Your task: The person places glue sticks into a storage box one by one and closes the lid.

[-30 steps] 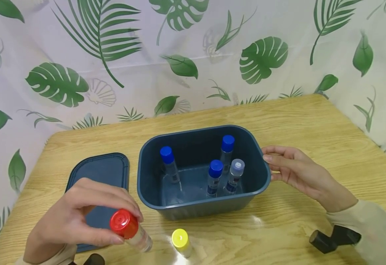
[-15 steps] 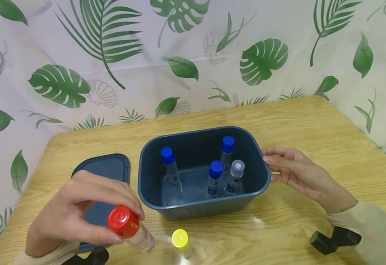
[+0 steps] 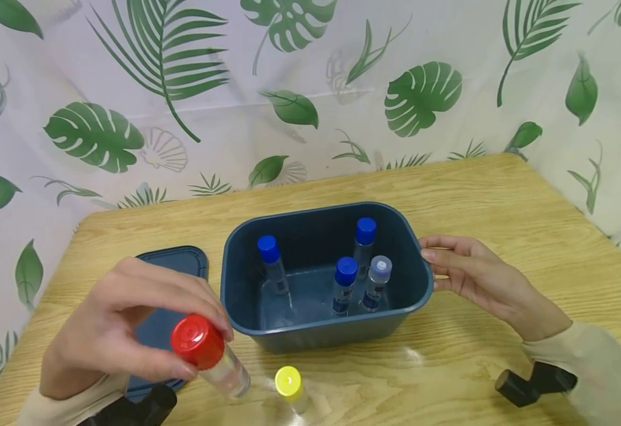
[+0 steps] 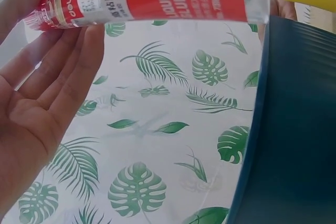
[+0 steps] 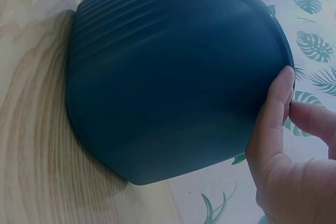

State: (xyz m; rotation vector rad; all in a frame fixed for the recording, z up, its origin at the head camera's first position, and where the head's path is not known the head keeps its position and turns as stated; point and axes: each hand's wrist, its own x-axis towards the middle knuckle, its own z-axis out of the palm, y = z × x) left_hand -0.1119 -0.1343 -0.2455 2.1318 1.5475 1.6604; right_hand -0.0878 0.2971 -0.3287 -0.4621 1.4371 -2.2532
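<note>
My left hand [image 3: 134, 325] pinches the red cap of a liquid glue bottle [image 3: 225, 376] between thumb and fingers, holding it tilted above the table. Its red label reads "LIQUID GLUE" in the left wrist view. A yellow-capped bottle [image 3: 290, 387] stands on the table just right of it. In the middle is a dark blue plastic box [image 3: 321, 337], open at the top. Inside stand two blue-capped bottles [image 3: 345, 284] and a clear-topped bottle [image 3: 376, 284] at the right, plus a leaning blue-capped bottle [image 3: 273, 263] at the left. My right hand [image 3: 480, 278] touches the box's right wall near the rim with extended fingers.
A dark blue lid [image 3: 174, 257] lies on the wooden table [image 3: 502, 207] left of the box, partly hidden by my left hand. Behind the table hangs a white cloth [image 3: 342, 106] printed with green leaves. Black camera mounts [image 3: 534, 381] sit at both wrists.
My left hand has risen slightly with the red-capped glue bottle, uncovering a bit more of the lid's lower part. My right hand and the box hold their places.
</note>
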